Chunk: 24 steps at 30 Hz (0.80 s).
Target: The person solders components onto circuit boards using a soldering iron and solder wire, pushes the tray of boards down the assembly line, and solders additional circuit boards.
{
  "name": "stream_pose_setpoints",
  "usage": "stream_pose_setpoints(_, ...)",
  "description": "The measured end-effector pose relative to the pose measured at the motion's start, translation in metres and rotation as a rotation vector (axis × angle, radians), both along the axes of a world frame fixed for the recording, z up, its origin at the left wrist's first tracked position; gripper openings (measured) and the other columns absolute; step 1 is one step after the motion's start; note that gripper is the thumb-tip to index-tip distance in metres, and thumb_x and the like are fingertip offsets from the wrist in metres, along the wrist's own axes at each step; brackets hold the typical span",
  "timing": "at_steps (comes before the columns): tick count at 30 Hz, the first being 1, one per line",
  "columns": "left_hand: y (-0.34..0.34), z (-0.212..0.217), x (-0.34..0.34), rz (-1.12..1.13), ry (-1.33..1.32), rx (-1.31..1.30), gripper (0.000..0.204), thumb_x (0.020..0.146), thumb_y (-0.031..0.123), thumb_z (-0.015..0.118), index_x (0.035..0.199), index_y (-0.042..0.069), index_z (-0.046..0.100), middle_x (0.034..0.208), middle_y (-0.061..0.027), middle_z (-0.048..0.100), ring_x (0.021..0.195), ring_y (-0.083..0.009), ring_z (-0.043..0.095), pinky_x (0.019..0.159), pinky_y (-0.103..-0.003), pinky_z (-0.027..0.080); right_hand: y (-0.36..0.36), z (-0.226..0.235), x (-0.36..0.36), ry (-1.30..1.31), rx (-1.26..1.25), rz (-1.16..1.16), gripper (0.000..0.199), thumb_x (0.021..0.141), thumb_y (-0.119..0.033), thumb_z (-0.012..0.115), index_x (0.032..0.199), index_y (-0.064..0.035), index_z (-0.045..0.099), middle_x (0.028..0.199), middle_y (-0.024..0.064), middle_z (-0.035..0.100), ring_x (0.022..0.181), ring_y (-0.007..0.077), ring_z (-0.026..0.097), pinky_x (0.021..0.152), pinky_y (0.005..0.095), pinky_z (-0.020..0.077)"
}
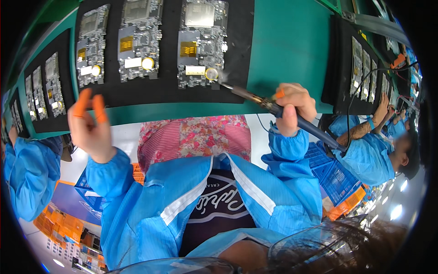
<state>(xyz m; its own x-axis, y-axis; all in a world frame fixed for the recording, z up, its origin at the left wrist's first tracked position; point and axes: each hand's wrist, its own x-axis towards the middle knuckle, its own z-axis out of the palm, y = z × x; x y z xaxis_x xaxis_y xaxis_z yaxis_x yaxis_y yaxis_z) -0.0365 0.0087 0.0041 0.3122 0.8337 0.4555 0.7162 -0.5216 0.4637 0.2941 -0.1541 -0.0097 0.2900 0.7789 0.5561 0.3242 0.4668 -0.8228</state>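
Note:
A soldering iron [267,104] with a dark blue handle is gripped in my right hand [296,109], which wears an orange finger cot. Its metal tip points left, at the lower right corner of the nearest circuit board [210,50], beside a round coin-shaped part [211,73]. A faint wisp like smoke hangs by the tip. My left hand [92,132] is raised at the near edge of the bench, below the leftmost circuit board [91,45]. Two of its fingers wear orange finger cots and stand apart; I see nothing held in them. Between these boards lies another circuit board [140,41].
The boards rest on a black mat [237,73] on a green bench top [285,50]. More mats with boards [365,68] lie to the right and left. People in blue smocks [365,148] sit on both sides. A black cable [350,105] runs at the right.

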Motion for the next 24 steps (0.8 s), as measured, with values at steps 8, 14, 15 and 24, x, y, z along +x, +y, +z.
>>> stream_pose_setpoints(8,0.013,-0.015,-0.051,0.171,0.283,-0.056,0.023,0.087,0.002,0.058,0.109,0.0,0.063,0.116,-0.0142,0.055,0.102,-0.0346,0.059,0.085,-0.037,0.049,-0.013,-0.002,-0.001,0.185,-0.026,-0.254,0.032,0.088,-0.026,0.058,0.073,0.002,0.052,0.062,0.0127,0.055,0.053,0.0184,0.051,0.049,0.0301,0.039)
stream_pose_setpoints(14,0.004,-0.012,-0.056,0.17,-0.011,-0.43,0.027,0.088,0.002,0.059,0.115,-0.001,0.058,0.102,-0.0134,0.061,0.092,-0.0248,0.061,0.08,-0.029,0.047,-0.013,0.012,0.003,0.203,0.003,-0.254,0.022,0.088,-0.015,0.056,0.075,0.0025,0.051,0.06,0.0107,0.053,0.048,0.0148,0.05,0.042,0.0267,0.0376)
stream_pose_setpoints(15,0.013,-0.015,-0.052,0.103,-0.243,-0.433,0.028,0.089,0.002,0.059,0.117,-0.001,0.058,0.096,-0.0098,0.063,0.09,-0.0153,0.058,0.078,-0.026,0.045,-0.013,0.016,0.005,0.174,0.024,-0.256,0.021,0.088,-0.014,0.055,0.075,0.0024,0.052,0.06,0.0105,0.054,0.047,0.0146,0.05,0.042,0.0272,0.0379)
stream_pose_setpoints(24,0.078,-0.014,-0.042,-0.172,-0.654,-1.292,0.027,0.096,0.015,0.049,0.122,0.008,0.049,0.059,0.0085,0.038,0.04,-0.0001,0.027,0.036,-0.019,0.017,-0.026,0.047,0.013,0.065,0.071,-0.307,0.026,0.089,-0.019,0.053,0.073,0.0012,0.049,0.056,0.0107,0.054,0.045,0.0119,0.047,0.044,0.0259,0.0333)
